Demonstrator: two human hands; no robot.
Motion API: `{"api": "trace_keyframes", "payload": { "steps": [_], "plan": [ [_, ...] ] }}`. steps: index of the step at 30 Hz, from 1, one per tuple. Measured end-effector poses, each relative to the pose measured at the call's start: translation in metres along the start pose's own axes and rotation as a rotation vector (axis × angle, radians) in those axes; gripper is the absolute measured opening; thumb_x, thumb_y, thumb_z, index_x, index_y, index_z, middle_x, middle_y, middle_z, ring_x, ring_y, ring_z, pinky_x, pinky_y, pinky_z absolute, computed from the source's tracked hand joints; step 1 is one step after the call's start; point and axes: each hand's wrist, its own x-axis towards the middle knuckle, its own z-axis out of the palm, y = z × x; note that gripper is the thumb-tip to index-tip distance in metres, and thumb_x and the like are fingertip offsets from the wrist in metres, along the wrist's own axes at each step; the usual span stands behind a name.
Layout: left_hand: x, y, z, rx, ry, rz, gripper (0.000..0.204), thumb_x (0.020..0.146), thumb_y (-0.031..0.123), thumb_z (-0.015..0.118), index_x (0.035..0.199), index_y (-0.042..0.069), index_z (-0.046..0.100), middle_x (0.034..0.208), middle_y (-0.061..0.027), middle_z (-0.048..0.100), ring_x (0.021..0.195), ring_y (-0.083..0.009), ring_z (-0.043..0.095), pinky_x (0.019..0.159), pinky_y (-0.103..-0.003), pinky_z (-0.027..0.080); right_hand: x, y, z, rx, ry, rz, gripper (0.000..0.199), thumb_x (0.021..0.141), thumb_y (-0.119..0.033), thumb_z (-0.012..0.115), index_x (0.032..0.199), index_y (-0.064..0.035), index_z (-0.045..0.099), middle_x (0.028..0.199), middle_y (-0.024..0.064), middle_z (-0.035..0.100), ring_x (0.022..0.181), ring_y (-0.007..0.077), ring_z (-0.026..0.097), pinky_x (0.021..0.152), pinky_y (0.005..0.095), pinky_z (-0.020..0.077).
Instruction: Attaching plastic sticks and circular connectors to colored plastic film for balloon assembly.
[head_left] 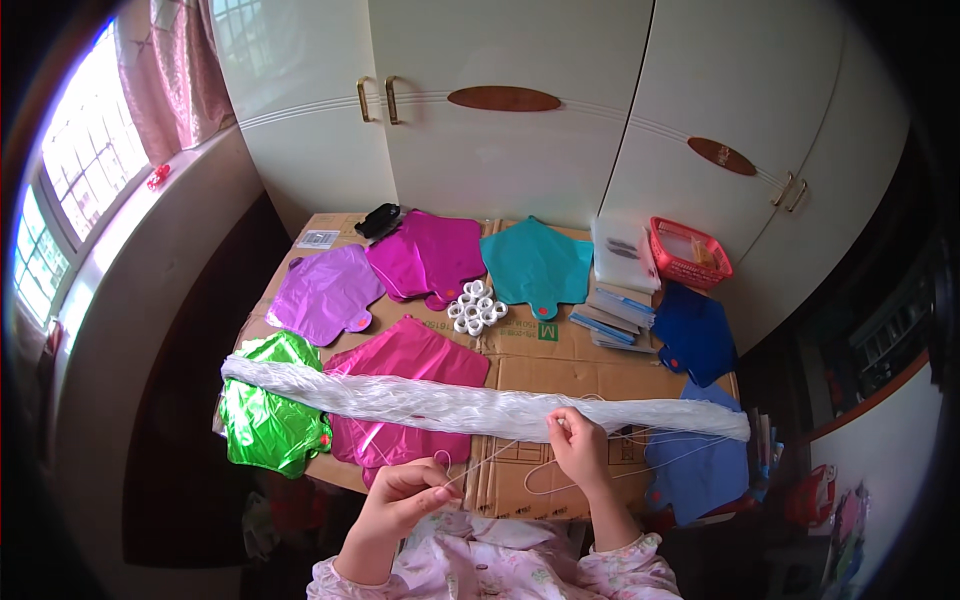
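The left hand [405,497], at the lower centre of the frame, is closed with thumb and fingertips pinched on a thin white string [480,462]. The string runs up and to the right from that pinch to the right hand [578,448], just right of centre, whose fingers are also pinched shut on it where it leaves the bundle. The long bundle of white strings [450,402] lies across the middle of the frame, from the left edge of the cardboard-covered table [560,370] to its right edge. Loose loops of string lie on the cardboard just below and to the right of the right hand. Under the bundle, at the left, lie a green foil balloon [265,425] and a pink foil balloon [405,355]; at the right lies a light blue balloon [700,470]. Further up the frame lie a purple balloon [322,292], magenta balloons [430,255], a teal balloon [537,265], a cluster of white spools [477,306], a dark blue balloon [695,335] and a red basket [688,253].
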Motion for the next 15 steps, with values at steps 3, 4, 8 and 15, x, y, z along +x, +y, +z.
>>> {"api": "trace_keyframes", "payload": {
  "steps": [3, 4, 8, 15],
  "plan": [
    [0.003, 0.011, 0.003, -0.016, -0.033, 0.019, 0.011, 0.083, 0.006, 0.063, 0.086, -0.004, 0.065, 0.082, -0.008, 0.063, 0.075, -0.0107, 0.058, 0.067, -0.022, 0.044, -0.007, -0.014, -0.004, -0.177, -0.055, -0.235, 0.029, 0.074, -0.01, 0.063, 0.102, -0.0048, 0.057, 0.112, 0.0146, 0.054, 0.107, 0.025, 0.051, 0.088, 0.0377, 0.0397],
    [0.005, 0.012, 0.005, 0.082, -0.052, 0.017, 0.011, 0.083, 0.006, 0.063, 0.086, -0.004, 0.065, 0.081, -0.0077, 0.063, 0.075, -0.0103, 0.057, 0.067, -0.022, 0.044, -0.008, -0.028, -0.003, 0.056, -0.117, -0.321, 0.035, 0.076, -0.013, 0.062, 0.109, -0.0036, 0.053, 0.114, 0.0136, 0.053, 0.108, 0.0245, 0.051, 0.09, 0.0381, 0.0385],
    [0.012, 0.014, 0.015, 0.249, -0.101, -0.038, 0.01, 0.084, 0.005, 0.062, 0.087, -0.004, 0.065, 0.077, -0.0071, 0.065, 0.067, -0.0093, 0.057, 0.06, -0.021, 0.044, -0.025, -0.07, 0.023, 0.883, -0.502, -0.243, 0.037, 0.089, -0.022, 0.054, 0.119, -0.002, 0.046, 0.112, 0.0074, 0.051, 0.105, 0.0186, 0.05, 0.09, 0.0355, 0.0381],
    [-0.006, 0.006, 0.001, -0.378, 0.032, -0.089, 0.016, 0.084, 0.006, 0.06, 0.096, -0.004, 0.062, 0.085, -0.0189, 0.066, 0.064, -0.0159, 0.062, 0.052, -0.02, 0.045, -0.045, -0.025, 0.039, 1.357, -0.981, 0.186, 0.021, 0.095, -0.019, 0.045, 0.102, -0.0014, 0.054, 0.079, 0.0015, 0.057, 0.071, 0.0109, 0.057, 0.063, 0.0257, 0.0459]
  ]
}}
